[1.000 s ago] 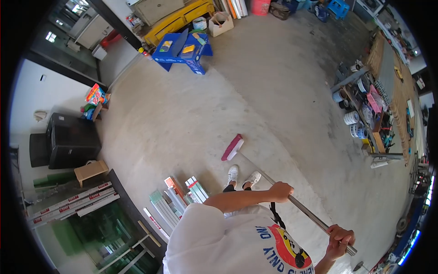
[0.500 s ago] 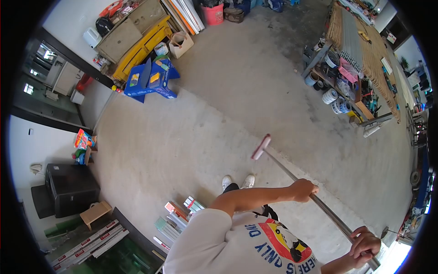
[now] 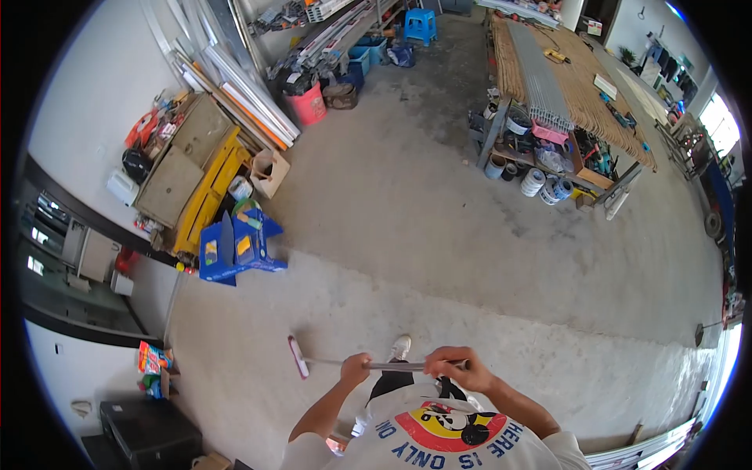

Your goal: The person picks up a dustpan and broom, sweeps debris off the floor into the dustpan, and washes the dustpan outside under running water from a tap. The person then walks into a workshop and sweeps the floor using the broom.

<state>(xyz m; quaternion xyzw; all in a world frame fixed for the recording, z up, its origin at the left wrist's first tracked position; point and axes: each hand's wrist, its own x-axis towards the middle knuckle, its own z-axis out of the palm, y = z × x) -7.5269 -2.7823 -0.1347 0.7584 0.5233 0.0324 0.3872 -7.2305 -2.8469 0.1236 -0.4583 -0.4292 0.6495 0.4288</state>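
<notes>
A long metal pole (image 3: 395,366) lies crosswise in front of my shirt. My left hand (image 3: 356,369) is wrapped round it near its middle. Close to the pole's right end, my right hand (image 3: 457,368) is closed on it too. At the pole's far left end is a push-broom head (image 3: 298,357), white and dark red, down on the concrete floor. One white shoe (image 3: 402,345) shows just beyond the pole, between my hands.
A blue step stool (image 3: 262,262) with things on it stands at the left, beside a yellow-fronted cabinet (image 3: 211,188). A long workbench (image 3: 580,86) with buckets beneath is at the upper right. A black box-shaped unit (image 3: 149,431) stands at the lower left.
The view has turned to the right. The broom head has swung over to my left, and the pole now lies nearly level across me. My hands are closer together, both still on it.
</notes>
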